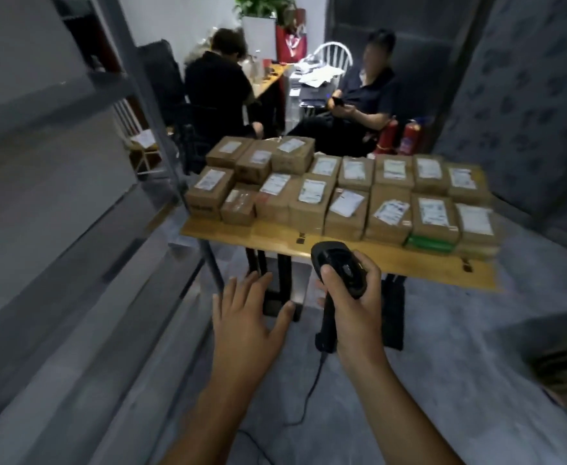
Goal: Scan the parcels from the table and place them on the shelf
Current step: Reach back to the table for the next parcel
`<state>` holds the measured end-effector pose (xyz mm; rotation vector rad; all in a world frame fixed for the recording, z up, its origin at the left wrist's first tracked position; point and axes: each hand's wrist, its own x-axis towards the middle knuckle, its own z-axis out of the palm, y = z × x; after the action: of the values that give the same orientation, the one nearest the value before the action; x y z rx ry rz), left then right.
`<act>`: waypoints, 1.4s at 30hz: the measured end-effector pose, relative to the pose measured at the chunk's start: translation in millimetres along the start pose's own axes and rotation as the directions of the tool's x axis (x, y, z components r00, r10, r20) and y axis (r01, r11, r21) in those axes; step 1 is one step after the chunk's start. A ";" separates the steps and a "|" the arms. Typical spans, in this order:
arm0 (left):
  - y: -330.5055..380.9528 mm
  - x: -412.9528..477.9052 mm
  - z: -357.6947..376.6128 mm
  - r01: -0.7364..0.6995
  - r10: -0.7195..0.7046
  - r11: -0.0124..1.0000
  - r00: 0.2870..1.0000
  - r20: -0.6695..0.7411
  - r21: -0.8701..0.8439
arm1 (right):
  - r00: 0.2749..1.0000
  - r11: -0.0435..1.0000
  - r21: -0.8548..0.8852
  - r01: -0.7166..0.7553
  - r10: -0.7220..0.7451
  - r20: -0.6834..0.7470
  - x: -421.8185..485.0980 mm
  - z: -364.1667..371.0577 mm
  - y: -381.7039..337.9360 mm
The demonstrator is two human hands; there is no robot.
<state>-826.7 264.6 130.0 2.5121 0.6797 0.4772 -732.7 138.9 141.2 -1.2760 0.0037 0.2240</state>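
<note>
While right hand point(352, 297) fingers point(371, 268) grip scanner point(332, 256), left hand point(248, 317) splayed, parcels point(342, 196) covering wooden table point(275, 236), shelf point(40, 182) alongside.

1. The parcels point(342, 223) are matt brown cardboard; their labels point(312, 191) are white paper, some creased.
2. A small parcel point(238, 204) near the tabletop's left edge carries glossy clear tape.
3. The tabletop point(275, 241) is smooth pale wood with a low sheen.
4. The scanner point(339, 266) is black plastic, faintly glossy.
5. The shelf point(134, 82) is matt grey metal.
</note>
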 end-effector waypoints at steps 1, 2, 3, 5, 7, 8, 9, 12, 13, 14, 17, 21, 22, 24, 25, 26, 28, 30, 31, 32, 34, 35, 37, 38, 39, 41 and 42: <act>13.1 -0.3 9.2 -0.030 0.030 1.000 0.999 0.027 -0.001 | 0.999 1.000 0.017 0.005 -0.004 -0.032 1.3 -17.3 -3.1; 26.5 0.7 18.0 -0.062 0.062 0.998 0.997 0.051 0.000 | 0.998 0.999 0.030 0.014 -0.012 -0.062 2.4 -34.0 -7.1; 39.8 2.5 26.2 -0.092 0.092 0.996 0.993 0.069 -0.006 | 0.996 0.999 0.034 0.024 -0.021 -0.091 3.3 -49.8 -11.1; 66.8 8.7 44.4 -0.143 0.147 0.989 0.984 0.101 -0.048 | 0.988 0.998 0.037 0.047 -0.041 -0.147 5.4 -80.1 -20.0; 96.0 16.8 64.5 -0.195 0.205 0.977 0.970 0.128 -0.087 | 0.975 0.997 0.024 0.070 -0.064 -0.215 10.0 -111.1 -27.4; 110.3 20.6 75.6 -0.223 0.236 0.970 0.961 0.145 -0.100 | 0.965 0.997 0.010 0.081 -0.076 -0.249 13.0 -127.0 -30.3; 123.9 23.9 86.7 -0.250 0.265 0.962 0.950 0.166 -0.109 | 0.956 0.996 -0.003 0.092 -0.089 -0.279 15.9 -142.3 -33.5; 157.4 34.1 119.7 -0.295 0.322 0.945 0.918 0.233 -0.144 | 0.925 0.995 -0.036 0.095 -0.101 -0.367 29.0 -183.9 -42.5; 166.7 38.7 130.5 -0.308 0.336 0.940 0.908 0.250 -0.144 | 0.914 0.995 -0.042 0.094 -0.103 -0.392 35.4 -196.1 -45.4; 174.9 44.0 142.0 -0.322 0.348 0.937 0.898 0.268 -0.135 | 0.905 0.994 -0.045 0.096 -0.106 -0.412 43.1 -207.4 -47.7; 195.6 63.6 177.4 -0.352 0.373 0.928 0.867 0.331 -0.125 | 0.883 0.994 -0.064 0.091 -0.111 -0.457 70.5 -235.0 -52.4; 221.4 101.9 226.8 -0.376 0.399 0.916 0.830 0.391 -0.138 | 0.874 0.993 -0.100 0.066 -0.106 -0.474 122.5 -262.8 -51.5; 227.3 113.5 240.8 -0.381 0.401 0.915 0.817 0.414 -0.134 | 0.875 0.992 -0.112 0.054 -0.101 -0.473 137.5 -267.9 -50.1; 237.5 138.6 268.6 -0.383 0.400 0.914 0.800 0.448 -0.134 | 0.880 0.989 -0.150 0.017 -0.086 -0.467 168.2 -277.2 -47.9; 241.1 149.3 281.7 -0.375 0.395 0.917 0.799 0.454 -0.137 | 0.884 0.985 -0.171 -0.007 -0.074 -0.461 182.4 -281.9 -47.8; 243.8 157.8 293.4 -0.364 0.386 0.921 0.801 0.458 -0.141 | 0.889 0.982 -0.188 -0.028 -0.062 -0.454 196.4 -286.7 -48.3; 249.9 172.3 314.4 -0.350 0.376 0.925 0.795 0.476 -0.147 | 0.890 0.975 -0.216 -0.058 -0.047 -0.453 224.7 -298.4 -51.2; 258.4 184.1 335.1 -0.350 0.369 0.927 0.778 0.508 -0.136 | 0.885 0.969 -0.234 -0.081 -0.038 -0.464 250.0 -311.9 -54.8; 263.5 189.5 345.8 -0.352 0.370 0.926 0.774 0.514 -0.136 | 0.884 0.968 -0.238 -0.084 -0.038 -0.466 260.3 -318.3 -56.7; 268.9 194.3 356.3 -0.358 0.376 0.923 0.770 0.515 -0.138 | 0.885 0.966 -0.243 -0.086 -0.038 -0.464 269.0 -325.0 -58.2; 281.9 202.6 376.5 -0.381 0.400 0.913 0.760 0.513 -0.147 | 0.882 0.965 -0.244 -0.093 -0.033 -0.469 281.3 -339.1 -61.7; 289.2 206.8 384.6 -0.385 0.409 0.909 0.758 0.508 -0.157 | 0.879 0.967 -0.237 -0.092 -0.033 -0.475 286.6 -346.1 -63.6; 305.3 215.3 399.1 -0.384 0.414 0.908 0.764 0.495 -0.167 | 0.871 0.969 -0.225 -0.098 -0.026 -0.491 298.1 -361.3 -67.0; 313.6 219.2 406.7 -0.396 0.420 0.905 0.765 0.489 -0.158 | 0.867 0.970 -0.217 -0.107 -0.016 -0.498 303.8 -369.0 -68.8; 321.4 223.5 414.2 -0.415 0.427 0.899 0.765 0.482 -0.137 | 0.866 0.971 -0.207 -0.117 -0.002 -0.499 309.6 -376.4 -69.6; 331.7 232.3 436.0 -0.447 0.430 0.890 0.765 0.480 -0.085 | 0.873 0.971 -0.198 -0.137 0.024 -0.488 324.3 -393.8 -66.0; 335.8 235.2 449.4 -0.456 0.427 0.888 0.760 0.491 -0.066 | 0.878 0.967 -0.201 -0.153 0.040 -0.478 332.4 -405.6 -62.4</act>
<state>-310.4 -25.0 -9.9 2.6826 -0.1118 -0.0541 -347.9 -208.0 39.1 -1.5427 0.4744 -0.0075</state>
